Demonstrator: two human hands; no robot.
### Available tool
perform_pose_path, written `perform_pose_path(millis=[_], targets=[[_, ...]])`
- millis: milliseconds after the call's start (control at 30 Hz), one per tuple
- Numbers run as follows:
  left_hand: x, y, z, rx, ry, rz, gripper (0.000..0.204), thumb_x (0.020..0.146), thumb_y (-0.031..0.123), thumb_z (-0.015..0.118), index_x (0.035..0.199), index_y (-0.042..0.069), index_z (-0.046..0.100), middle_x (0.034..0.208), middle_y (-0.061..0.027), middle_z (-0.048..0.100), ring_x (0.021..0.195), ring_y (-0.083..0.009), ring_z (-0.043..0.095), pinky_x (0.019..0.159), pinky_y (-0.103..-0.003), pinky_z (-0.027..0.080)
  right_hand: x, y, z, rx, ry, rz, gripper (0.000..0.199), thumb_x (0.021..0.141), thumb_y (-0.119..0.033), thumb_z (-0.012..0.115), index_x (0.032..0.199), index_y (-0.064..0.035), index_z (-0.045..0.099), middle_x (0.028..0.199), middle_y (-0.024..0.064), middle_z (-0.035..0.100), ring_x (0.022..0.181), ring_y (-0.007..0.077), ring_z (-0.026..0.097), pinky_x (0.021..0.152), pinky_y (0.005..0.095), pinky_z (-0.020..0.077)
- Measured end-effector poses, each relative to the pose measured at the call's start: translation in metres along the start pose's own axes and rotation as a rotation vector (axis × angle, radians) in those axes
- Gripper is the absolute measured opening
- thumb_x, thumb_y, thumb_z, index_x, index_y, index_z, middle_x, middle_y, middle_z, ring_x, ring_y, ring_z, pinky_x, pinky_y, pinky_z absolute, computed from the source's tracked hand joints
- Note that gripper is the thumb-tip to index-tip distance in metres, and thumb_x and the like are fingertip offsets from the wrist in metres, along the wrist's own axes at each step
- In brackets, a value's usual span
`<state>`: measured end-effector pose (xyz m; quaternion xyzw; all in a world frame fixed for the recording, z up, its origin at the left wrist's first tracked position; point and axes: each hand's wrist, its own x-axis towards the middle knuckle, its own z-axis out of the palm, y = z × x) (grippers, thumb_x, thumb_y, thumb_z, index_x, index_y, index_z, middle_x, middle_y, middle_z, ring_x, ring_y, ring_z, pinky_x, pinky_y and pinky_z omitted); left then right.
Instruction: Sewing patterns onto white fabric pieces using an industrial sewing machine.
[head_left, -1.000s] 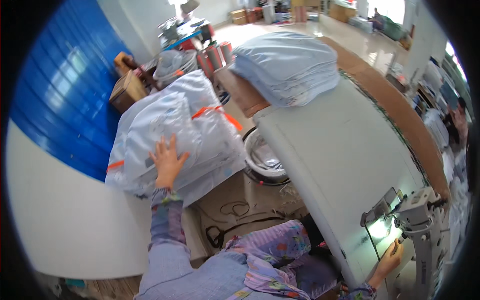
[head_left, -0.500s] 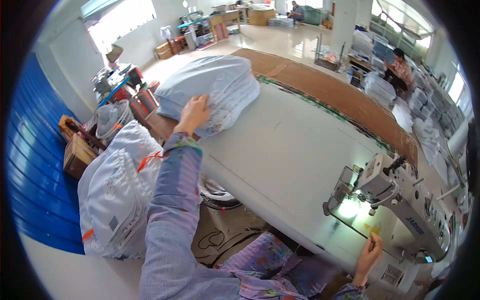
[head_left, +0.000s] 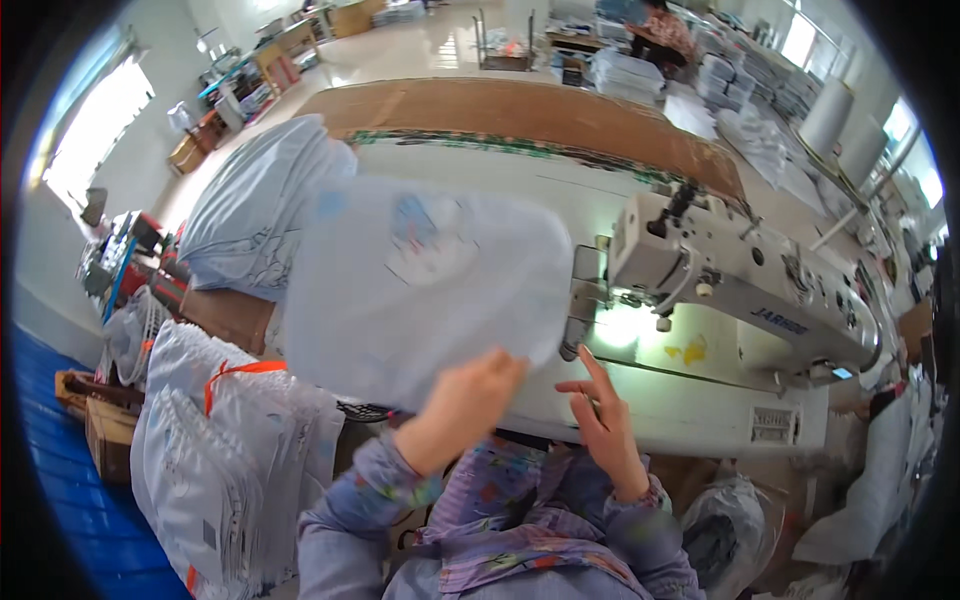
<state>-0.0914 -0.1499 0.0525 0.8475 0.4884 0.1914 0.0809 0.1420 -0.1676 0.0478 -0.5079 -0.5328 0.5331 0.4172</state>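
A pale blue-white fabric piece [head_left: 430, 280] with a printed picture and rounded corners is spread over the sewing table [head_left: 660, 415]. My left hand [head_left: 468, 400] grips its near edge, fingers closed and slightly blurred. To its right, my right hand [head_left: 603, 425] is raised with fingers apart, nothing in it, close to the fabric's right corner. Just beyond stands a white sewing machine [head_left: 750, 285], its lamp shining on the needle area. A stack of similar pale blue fabric pieces [head_left: 255, 210] lies at the table's far left.
Bundled white fabric pieces tied with an orange strip [head_left: 235, 470] stand at my left, below table height. Brown board [head_left: 520, 105] runs along the table's far side. Another person [head_left: 662, 38] sits in the far background among stacked goods. A plastic bag [head_left: 735, 525] is at lower right.
My left hand has come from the stack toward me, bringing a fabric piece across the table. My right hand has moved left, fingers now spread. The view has turned rightward.
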Motion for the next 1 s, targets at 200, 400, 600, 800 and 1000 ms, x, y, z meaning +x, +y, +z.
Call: perform_pose_path(millis=[200,400,600,800,1000], targets=[[0.026,0.027,0.023,-0.265,-0.299,0.022,0.022,0.099,0.02,0.062,0.116,0.007,0.066,0.104,-0.0113,0.064,0.096,-0.0356,0.063,0.077,-0.043,0.054,0.008,0.024,-0.015,-0.424,0.002,0.015,0.05,0.094,-0.016,0.068,0.141,0.0004,0.059,0.091,0.0147,0.069,0.077,0.0179,0.062,0.075,0.0327,0.0517],[0.062,0.012,0.061,-0.233,0.144,0.004,0.031,0.096,0.014,0.065,0.127,0.01,0.06,0.13,-0.0128,0.06,0.126,-0.0367,0.055,0.111,-0.058,0.04,0.006,0.034,-0.009,-0.426,0.029,-0.11,0.049,0.094,-0.012,0.064,0.141,0.0003,0.058,0.103,0.0226,0.071,0.083,0.0251,0.068,0.081,0.0343,0.0531],[0.064,0.027,0.086,-0.032,0.106,-0.022,0.045,0.09,0.014,0.068,0.133,0.011,0.056,0.139,-0.0094,0.056,0.137,-0.032,0.05,0.115,-0.064,0.032,-0.011,0.029,-0.021,-0.324,0.139,-0.087,0.034,0.096,-0.006,0.065,0.13,-0.001,0.064,0.078,0.0123,0.058,0.062,0.021,0.051,0.062,0.0335,0.0451],[0.063,0.015,0.081,0.133,0.08,0.011,0.049,0.097,0.013,0.063,0.145,0.016,0.055,0.149,-0.0107,0.051,0.14,-0.0311,0.047,0.117,-0.064,0.03,-0.11,0.095,-0.052,-0.351,0.411,-0.221,0.008,0.099,-0.011,0.066,0.101,-0.0037,0.065,0.091,0.0186,0.066,0.08,0.0371,0.066,0.068,0.0409,0.0516],[0.063,0.026,0.095,0.42,0.079,0.07,0.044,0.106,0.022,0.055,0.15,0.021,0.054,0.159,-0.0098,0.043,0.151,-0.0287,0.037,0.125,-0.061,0.014,-0.231,0.251,-0.147,0.815,0.993,0.267,0.029,0.103,-0.023,0.063,0.121,-0.0012,0.065,0.113,0.0175,0.072,0.099,0.0337,0.071,0.091,0.0475,0.0554]])
